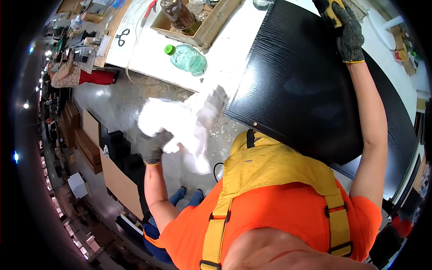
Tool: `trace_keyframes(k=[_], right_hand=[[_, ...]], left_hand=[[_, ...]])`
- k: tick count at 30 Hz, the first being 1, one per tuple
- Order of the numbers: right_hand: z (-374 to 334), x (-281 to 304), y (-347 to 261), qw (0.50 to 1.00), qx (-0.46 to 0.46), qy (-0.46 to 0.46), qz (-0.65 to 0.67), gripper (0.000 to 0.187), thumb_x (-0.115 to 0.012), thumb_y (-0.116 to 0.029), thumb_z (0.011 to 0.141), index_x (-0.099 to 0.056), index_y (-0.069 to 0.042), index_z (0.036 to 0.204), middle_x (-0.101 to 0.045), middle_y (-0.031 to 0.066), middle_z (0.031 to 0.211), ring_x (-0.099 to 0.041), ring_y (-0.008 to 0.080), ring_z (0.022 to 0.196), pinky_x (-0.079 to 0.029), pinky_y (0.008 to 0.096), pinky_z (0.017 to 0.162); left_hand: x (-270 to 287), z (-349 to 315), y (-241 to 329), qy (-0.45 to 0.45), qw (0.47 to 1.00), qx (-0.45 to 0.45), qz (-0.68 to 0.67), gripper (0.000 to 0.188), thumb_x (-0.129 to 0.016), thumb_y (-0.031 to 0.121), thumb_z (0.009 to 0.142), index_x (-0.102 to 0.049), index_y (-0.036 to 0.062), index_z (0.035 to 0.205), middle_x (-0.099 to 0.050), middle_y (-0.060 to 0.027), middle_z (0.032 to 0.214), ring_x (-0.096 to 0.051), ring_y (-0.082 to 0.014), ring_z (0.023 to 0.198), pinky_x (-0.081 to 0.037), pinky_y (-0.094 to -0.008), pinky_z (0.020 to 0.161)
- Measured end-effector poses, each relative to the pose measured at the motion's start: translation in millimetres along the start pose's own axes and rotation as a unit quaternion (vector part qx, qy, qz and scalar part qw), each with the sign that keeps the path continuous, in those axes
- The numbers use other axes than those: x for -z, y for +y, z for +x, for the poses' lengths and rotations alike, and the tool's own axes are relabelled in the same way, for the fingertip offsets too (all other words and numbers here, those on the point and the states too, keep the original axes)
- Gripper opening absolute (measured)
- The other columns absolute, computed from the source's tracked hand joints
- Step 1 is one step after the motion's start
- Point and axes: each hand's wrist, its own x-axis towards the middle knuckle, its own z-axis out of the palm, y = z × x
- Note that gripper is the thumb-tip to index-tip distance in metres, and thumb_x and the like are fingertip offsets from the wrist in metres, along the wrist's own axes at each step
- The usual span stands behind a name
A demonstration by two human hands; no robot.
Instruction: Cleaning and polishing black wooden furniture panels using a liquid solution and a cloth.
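Note:
My left hand [155, 146], in a dark grey knitted glove, is closed on a crumpled white cloth [180, 121] in front of the table's near edge. The cloth is blurred, and its far end runs up to a smeared grey patch that I cannot make out. My right hand [350, 38], gloved alike, reaches to the far right. Its fingers close on a yellow and black block [334, 13], cut off by the top of the picture. Below that hand lies a large glossy black panel [297, 85] with fine grain lines and a small brass-coloured dot near its front edge.
On the white table [148, 54] stand a green-capped bottle [186, 58] and a cardboard tray [209, 33] with a brown jar. Black scissors [121, 37] lie farther left. Another person [67, 76] works at the far left; jeans-clad legs [184, 195] show behind my left arm.

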Motion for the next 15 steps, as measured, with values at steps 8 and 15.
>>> trace_keyframes(k=[8,15], right_hand=[[-3,-5,-5,0.999,-0.013,0.011,0.036,0.033,-0.066,-0.019,0.092,-0.062,0.0,0.119,-0.069,0.0094,0.099,-0.066,0.016,0.08,-0.054,0.0249,0.07],[-4,0,-4,0.998,-0.009,-0.045,0.034,0.039,-0.066,-0.02,0.092,-0.059,0.002,0.124,-0.069,0.0112,0.101,-0.065,0.0161,0.08,-0.054,0.0269,0.069]], left_hand=[[-140,106,59,-0.358,0.74,-0.475,0.313,0.065,-0.077,0.036,0.078,-0.057,0.0082,0.134,-0.058,-0.0127,0.137,-0.047,-0.0338,0.135,-0.031,-0.0505,0.118],[-177,176,70,-0.301,0.877,-0.253,0.278,0.077,-0.078,0.025,0.082,-0.044,-0.0018,0.145,-0.057,-0.0198,0.138,-0.056,-0.0295,0.128,-0.044,-0.0435,0.109]])
